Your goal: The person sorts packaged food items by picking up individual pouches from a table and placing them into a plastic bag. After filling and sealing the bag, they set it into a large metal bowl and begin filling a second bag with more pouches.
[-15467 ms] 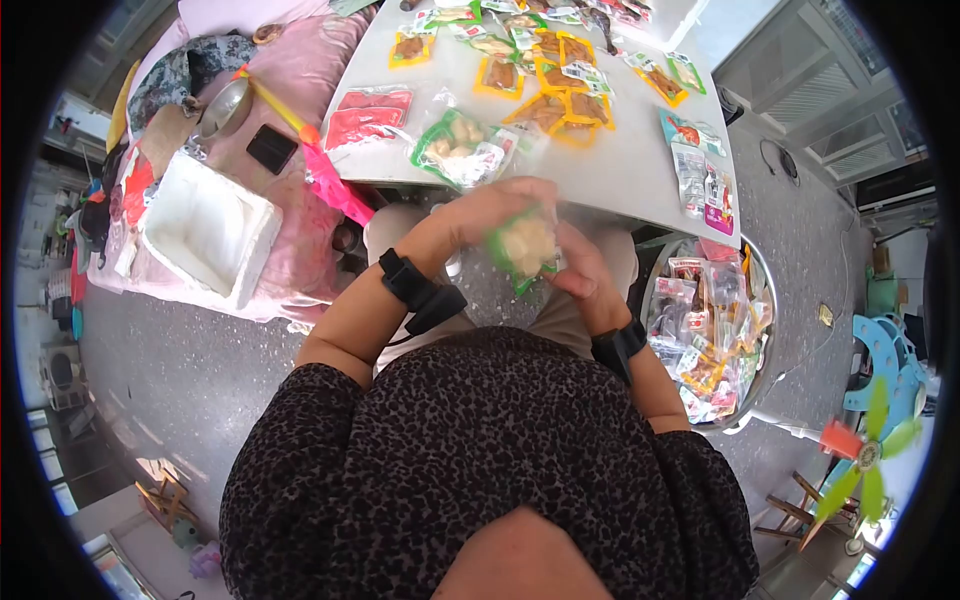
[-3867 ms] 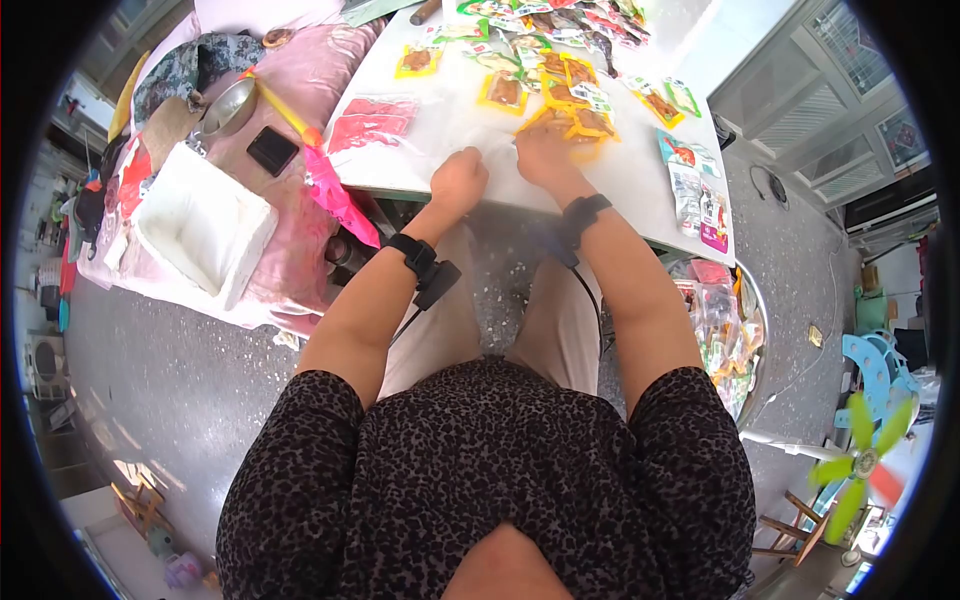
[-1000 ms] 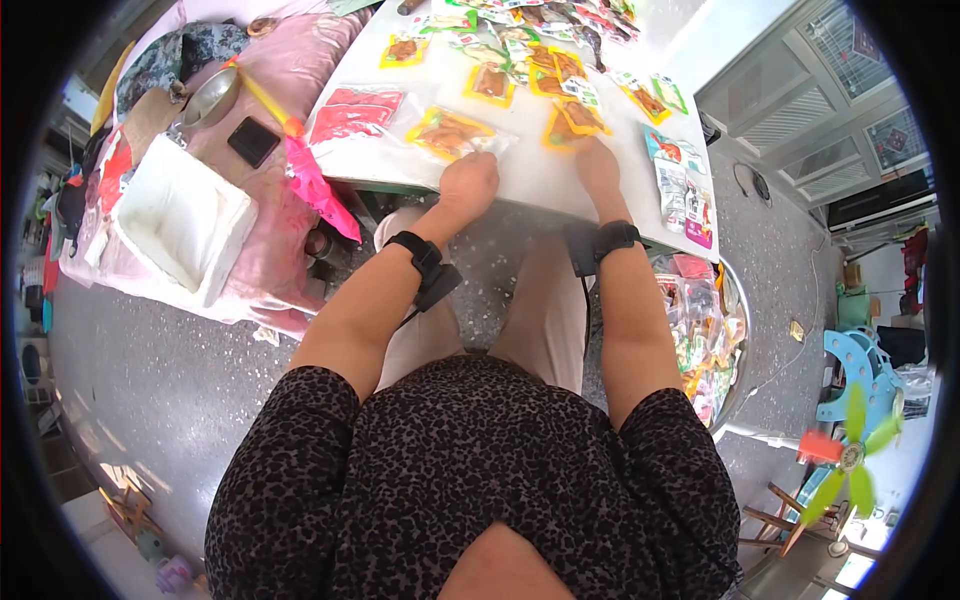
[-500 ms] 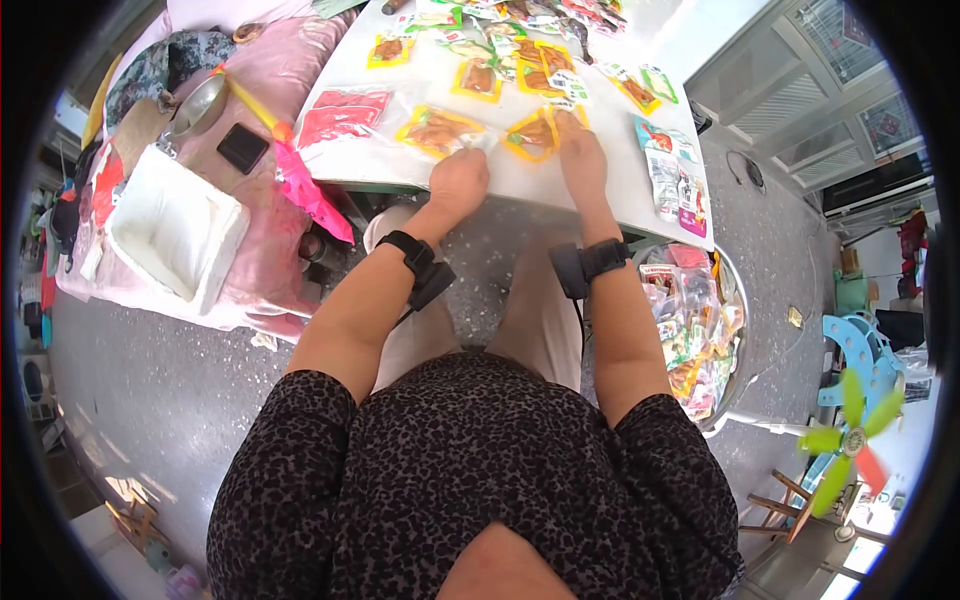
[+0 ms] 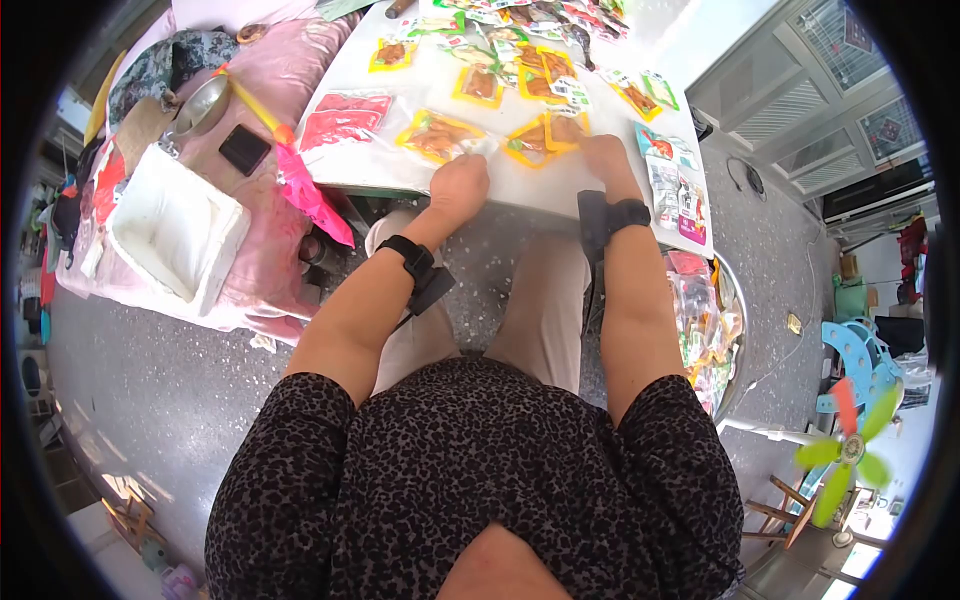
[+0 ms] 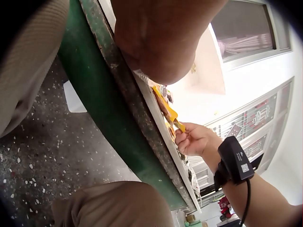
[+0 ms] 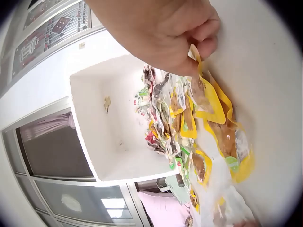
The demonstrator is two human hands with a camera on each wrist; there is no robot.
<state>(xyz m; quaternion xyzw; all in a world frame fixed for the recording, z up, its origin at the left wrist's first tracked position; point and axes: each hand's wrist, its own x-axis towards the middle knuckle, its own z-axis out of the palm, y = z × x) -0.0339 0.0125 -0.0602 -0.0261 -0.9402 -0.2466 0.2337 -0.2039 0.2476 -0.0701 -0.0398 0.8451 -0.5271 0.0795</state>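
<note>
In the head view my left hand (image 5: pixel 460 188) is curled at the table's front edge, gripping the near edge of a clear plastic bag (image 5: pixel 478 147). A yellow-edged food packet (image 5: pixel 432 133) with brown contents lies flat in that bag. To its right, my right hand (image 5: pixel 612 165) pinches the corner of another yellow-edged packet (image 5: pixel 568 128); the right wrist view shows thumb and fingers on this packet's corner (image 7: pixel 207 101). Under and beside it lies a further yellow-edged packet (image 7: pixel 228 142). My left fingertips are mostly hidden in the left wrist view.
Red packets (image 5: pixel 345 118) lie left on the white table (image 5: pixel 500 185). Several yellow- and green-edged packets are spread behind, before a white foam box (image 7: pixel 113 109). Pouches (image 5: pixel 672 185) lie at the right edge. A metal basin (image 5: pixel 738 330) of packets stands on the floor at right.
The green-edged packet held earlier is gone from my hands. A yellow-edged packet now lies by my left hand. My right hand has just shifted right, a packet's corner in its fingers.
</note>
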